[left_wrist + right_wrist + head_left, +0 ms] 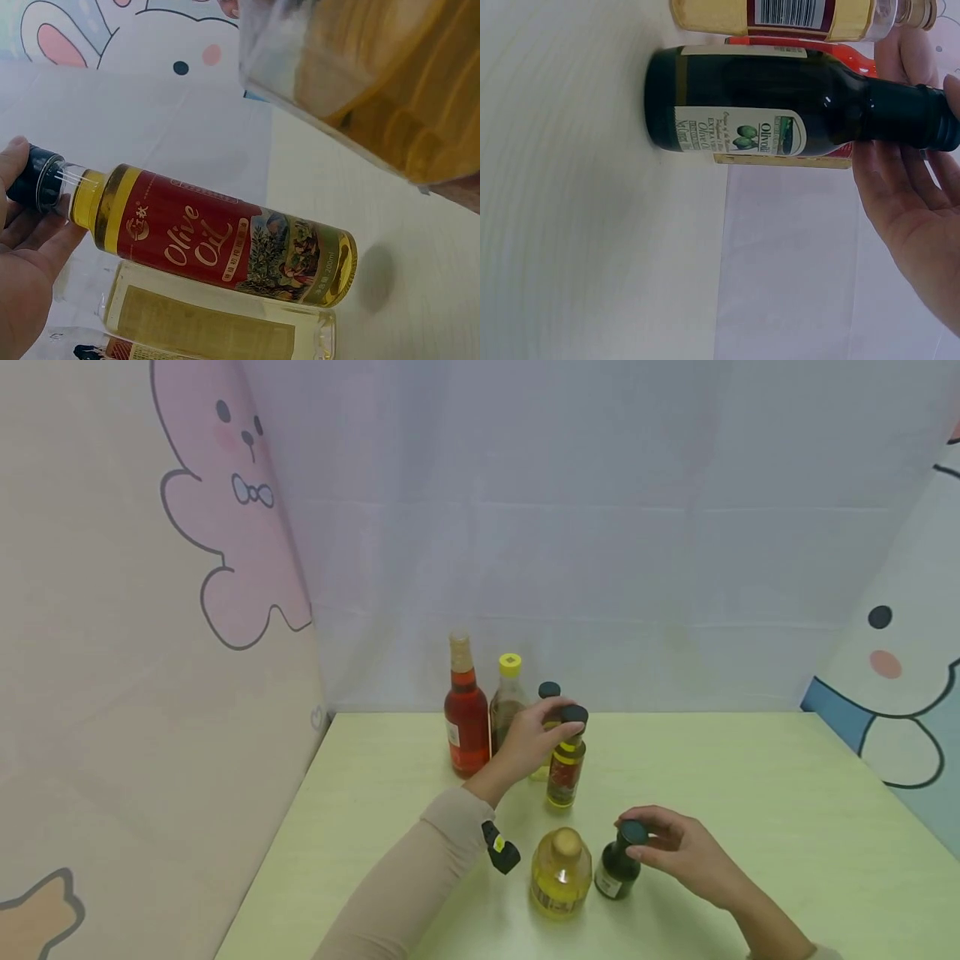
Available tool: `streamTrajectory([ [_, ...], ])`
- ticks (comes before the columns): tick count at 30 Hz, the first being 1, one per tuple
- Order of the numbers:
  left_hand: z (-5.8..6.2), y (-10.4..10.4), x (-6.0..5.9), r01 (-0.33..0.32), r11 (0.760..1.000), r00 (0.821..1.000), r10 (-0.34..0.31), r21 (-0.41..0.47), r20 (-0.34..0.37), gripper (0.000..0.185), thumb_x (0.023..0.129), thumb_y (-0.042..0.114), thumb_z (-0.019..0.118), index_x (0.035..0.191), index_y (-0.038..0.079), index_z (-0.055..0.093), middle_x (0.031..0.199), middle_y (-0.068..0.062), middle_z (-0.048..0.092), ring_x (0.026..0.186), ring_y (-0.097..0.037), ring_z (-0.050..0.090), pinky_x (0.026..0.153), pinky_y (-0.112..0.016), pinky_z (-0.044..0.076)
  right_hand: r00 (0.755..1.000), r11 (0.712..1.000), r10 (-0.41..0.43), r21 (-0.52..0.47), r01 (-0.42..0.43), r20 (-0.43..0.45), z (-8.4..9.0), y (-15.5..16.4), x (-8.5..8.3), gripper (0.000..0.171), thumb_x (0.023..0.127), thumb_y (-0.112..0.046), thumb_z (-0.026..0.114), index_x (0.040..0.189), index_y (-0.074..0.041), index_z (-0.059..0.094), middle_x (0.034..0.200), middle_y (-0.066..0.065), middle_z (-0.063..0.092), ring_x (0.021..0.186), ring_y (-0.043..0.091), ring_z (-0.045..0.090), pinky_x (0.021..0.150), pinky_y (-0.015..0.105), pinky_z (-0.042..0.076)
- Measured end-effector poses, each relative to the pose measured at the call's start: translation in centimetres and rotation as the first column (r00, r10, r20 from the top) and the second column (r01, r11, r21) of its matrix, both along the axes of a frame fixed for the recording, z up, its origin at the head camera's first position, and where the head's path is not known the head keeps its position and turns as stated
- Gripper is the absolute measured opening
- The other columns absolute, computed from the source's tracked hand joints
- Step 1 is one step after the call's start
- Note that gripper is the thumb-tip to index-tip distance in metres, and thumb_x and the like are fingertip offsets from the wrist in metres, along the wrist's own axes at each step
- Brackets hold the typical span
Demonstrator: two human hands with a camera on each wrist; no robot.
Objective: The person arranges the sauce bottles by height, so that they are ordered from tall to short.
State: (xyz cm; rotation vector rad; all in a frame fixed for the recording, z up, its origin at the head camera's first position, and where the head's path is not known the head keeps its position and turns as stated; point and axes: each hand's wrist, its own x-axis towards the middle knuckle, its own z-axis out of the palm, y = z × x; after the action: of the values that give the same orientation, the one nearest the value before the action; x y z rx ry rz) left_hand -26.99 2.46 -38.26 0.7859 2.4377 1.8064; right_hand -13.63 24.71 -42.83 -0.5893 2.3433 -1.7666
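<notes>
Olive oil bottle (566,777) stands beyond the gold-capped bottle (561,883), my left hand (531,740) pinching its black cap (575,714); my right hand (693,856) pinches the dark bottle (618,865) right of that one; positioning seems underway, next needing steadiness

The left arm (420,872) reaches farther forward, left fingers (553,702) and right fingers (656,814) both curled.

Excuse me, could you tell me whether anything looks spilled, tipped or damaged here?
Nothing stands out: the red-labelled bottle in the left hand and the dark bottle in the right hand look upright and intact, with no spill visible.
</notes>
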Motion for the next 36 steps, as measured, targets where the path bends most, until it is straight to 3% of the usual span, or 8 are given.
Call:
streamTrajectory([
  [3,0.0,0.5,-0.2,-0.005,1.000,1.000,0.005,-0.006,0.008,0.039,0.085,0.031,0.063,0.120,0.015,0.055,0.105,0.008,0.058,0.099,-0.007,0.055,0.082,-0.026,0.045,1.000,1.000,-0.019,0.013,0.019,0.011,0.0,0.0,0.1,0.036,0.086,-0.011,0.062,0.118,0.003,0.051,0.114,0.021,0.053,0.096,0.020,0.059,0.075,0.033,0.050],
  [10,0.0,1.3,-0.7,0.009,1.000,1.000,-0.009,0.000,0.028,0.039,0.087,0.032,0.059,0.123,0.018,0.051,0.113,0.006,0.055,0.104,-0.006,0.050,0.086,-0.023,0.042,1.000,1.000,-0.005,-0.011,0.005,0.001,0.1,0.0,0.2,0.036,0.087,-0.007,0.059,0.119,0.006,0.049,0.115,0.028,0.050,0.097,0.018,0.059,0.075,0.032,0.050],
  [18,0.3,2.0,-1.1,0.021,0.999,1.000,-0.021,0.029,0.005,0.040,0.088,0.025,0.058,0.124,0.010,0.050,0.113,0.001,0.055,0.105,-0.006,0.050,0.085,-0.021,0.042,1.000,1.000,-0.003,-0.019,0.002,-0.030,0.1,-0.1,0.2,0.036,0.087,-0.006,0.060,0.119,0.007,0.049,0.114,0.030,0.050,0.096,0.018,0.059,0.075,0.031,0.050],
  [25,0.4,2.7,-1.4,-0.003,0.999,1.000,0.003,-0.034,-0.004,0.037,0.089,0.025,0.057,0.124,0.014,0.050,0.116,0.002,0.055,0.107,-0.008,0.050,0.085,-0.024,0.043,1.000,1.000,-0.002,-0.014,0.002,-0.030,0.1,-0.1,0.1,0.037,0.087,-0.007,0.060,0.119,0.008,0.048,0.115,0.027,0.050,0.097,0.017,0.058,0.076,0.031,0.050],
  [36,0.0,3.6,-2.2,0.027,0.996,0.999,-0.025,-0.083,0.025,0.037,0.092,0.031,0.051,0.127,0.019,0.045,0.120,0.004,0.051,0.109,-0.012,0.050,0.086,-0.029,0.043,1.000,1.000,-0.005,-0.023,0.005,0.008,0.1,-0.1,0.2,0.038,0.087,-0.007,0.059,0.120,0.007,0.048,0.117,0.029,0.049,0.098,0.017,0.058,0.076,0.031,0.049],
])
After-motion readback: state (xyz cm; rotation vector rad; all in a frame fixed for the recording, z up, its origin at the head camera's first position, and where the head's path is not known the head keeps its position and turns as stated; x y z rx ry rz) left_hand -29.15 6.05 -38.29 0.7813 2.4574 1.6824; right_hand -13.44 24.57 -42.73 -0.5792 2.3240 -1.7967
